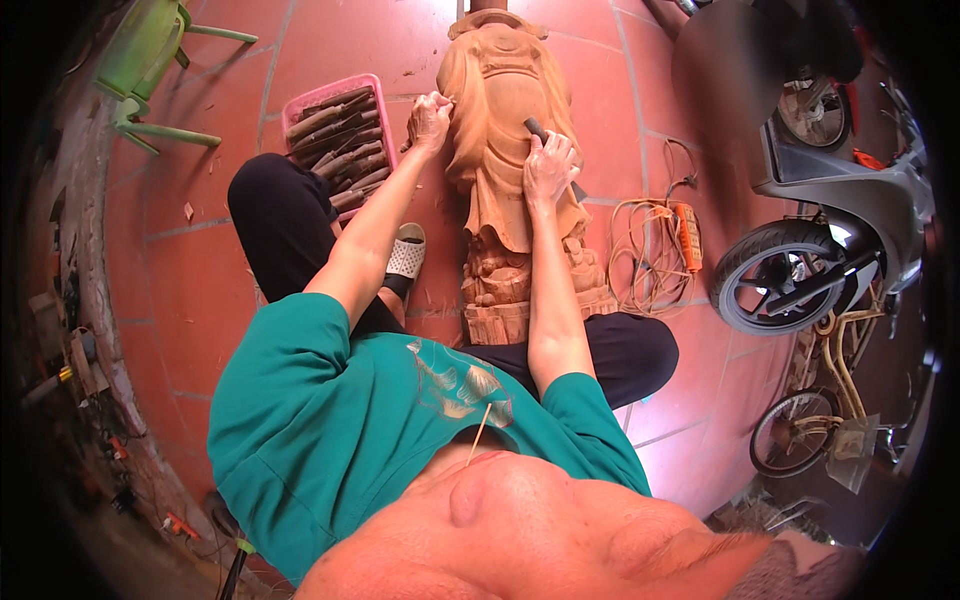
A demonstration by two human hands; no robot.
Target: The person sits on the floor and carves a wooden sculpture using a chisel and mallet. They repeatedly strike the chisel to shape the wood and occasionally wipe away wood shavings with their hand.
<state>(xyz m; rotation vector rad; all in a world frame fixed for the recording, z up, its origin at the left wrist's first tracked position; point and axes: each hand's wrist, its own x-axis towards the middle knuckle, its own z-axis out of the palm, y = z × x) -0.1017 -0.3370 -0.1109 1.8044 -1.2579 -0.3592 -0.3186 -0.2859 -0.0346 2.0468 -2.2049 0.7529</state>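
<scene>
A carved wooden statue (508, 95) of a robed figure lies lengthwise on the floor before me, its ornate base toward my legs. My left hand (430, 122) is closed at the statue's left edge. Its fingers are bent around something thin that I cannot make out, and a dark end shows below the palm. Over the lower robe, my right hand (550, 168) grips a dark bar (536, 129). One end sticks out past the fingers and another dark part shows by the wrist; the middle is hidden by the hand.
A pink basket (379, 92) full of long wooden-handled tools stands by my left knee. Right of the statue lie an orange power strip (688, 238) and a coiled cord (640, 262). A motorbike (850, 190) and a bicycle (800, 432) stand farther right, a green chair (142, 60) far left.
</scene>
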